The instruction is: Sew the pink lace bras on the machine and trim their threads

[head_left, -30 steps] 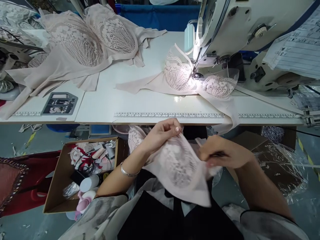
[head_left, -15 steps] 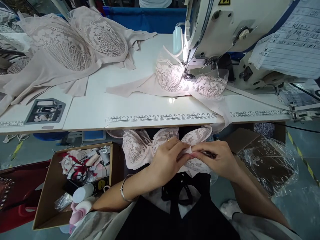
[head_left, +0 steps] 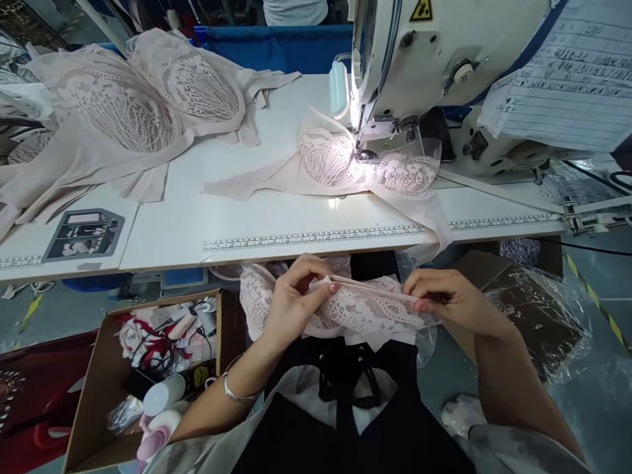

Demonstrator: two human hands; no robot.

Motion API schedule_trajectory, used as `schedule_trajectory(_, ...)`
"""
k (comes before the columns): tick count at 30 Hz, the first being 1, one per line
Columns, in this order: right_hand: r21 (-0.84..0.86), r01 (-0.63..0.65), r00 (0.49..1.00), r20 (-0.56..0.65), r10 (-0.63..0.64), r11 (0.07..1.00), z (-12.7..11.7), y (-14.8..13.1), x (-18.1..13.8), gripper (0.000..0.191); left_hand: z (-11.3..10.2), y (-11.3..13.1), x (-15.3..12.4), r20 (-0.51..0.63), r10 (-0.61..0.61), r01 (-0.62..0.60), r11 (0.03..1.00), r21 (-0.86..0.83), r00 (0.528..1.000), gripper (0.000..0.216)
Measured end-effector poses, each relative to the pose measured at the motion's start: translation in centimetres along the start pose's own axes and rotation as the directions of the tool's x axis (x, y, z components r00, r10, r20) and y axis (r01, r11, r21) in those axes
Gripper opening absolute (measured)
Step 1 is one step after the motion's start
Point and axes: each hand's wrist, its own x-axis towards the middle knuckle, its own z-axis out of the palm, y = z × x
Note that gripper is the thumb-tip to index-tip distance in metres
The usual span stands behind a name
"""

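Observation:
A pale pink lace bra [head_left: 368,313] lies across my lap in front of the table edge. My left hand [head_left: 296,303] pinches one end of its upper fabric edge between thumb and fingers. The other end of that edge is pinched by my right hand [head_left: 457,303], so it stretches nearly straight between them. Something small and dark shows inside the right hand's curled fingers, too unclear to name. On the table, a second lace bra [head_left: 326,161] sits under the needle area of the lit sewing machine [head_left: 405,66], touched by neither hand.
Several stacked bras [head_left: 118,105] cover the table's left part. A printed ruler [head_left: 311,237] runs along the front edge. At lower left stands a cardboard box [head_left: 91,395] with bottles and scraps. Plastic-wrapped cardboard [head_left: 533,329] is at right. Paper sheets [head_left: 567,85] hang by the machine.
My hands were close together on the bra's edge. They have moved apart, left hand leftward and right hand rightward, and the edge is now drawn out between them. The view has shifted slightly.

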Motion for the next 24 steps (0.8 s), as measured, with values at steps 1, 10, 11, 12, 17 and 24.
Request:
schedule_trajectory(1,-0.008,-0.01,1.0,0.002,0.01,1.0,-0.3,0.1,-0.2,0.031,-0.3,-0.2,0.0,-0.026,0.002,-0.002,1.0,-0.006,1.0,0.008)
schedule_trajectory(10,-0.342,0.009,0.944,-0.308,-0.121,0.94,1.7,1.6,-0.5,0.037,-1.1,-0.6,-0.4,-0.038,0.022,-0.022,1.0,0.005,0.999,0.01)
schedule_trajectory(11,-0.375,0.029,0.93,-0.33,-0.162,0.926,1.9,1.8,-0.4,0.039,-1.1,-0.6,-0.5,-0.032,0.024,-0.023,1.0,0.01,0.999,0.01)
schedule_trajectory(12,-0.4,0.051,0.917,-0.345,-0.202,0.915,2.0,2.0,-0.2,0.04,-1.2,-0.5,-0.5,-0.027,0.024,-0.023,1.0,0.014,0.999,0.01)
schedule_trajectory(17,-0.318,0.069,0.891,-0.407,-0.202,0.945,1.7,2.0,0.1,0.019,-1.5,-0.5,-0.4,-0.053,0.043,-0.042,0.998,0.036,0.998,0.012)
schedule_trajectory(24,-0.013,-0.084,0.885,-0.461,0.069,0.996,1.3,0.4,-0.3,0.022,-1.2,-0.9,-0.4,-0.134,0.047,-0.041,0.998,0.048,0.99,0.008)
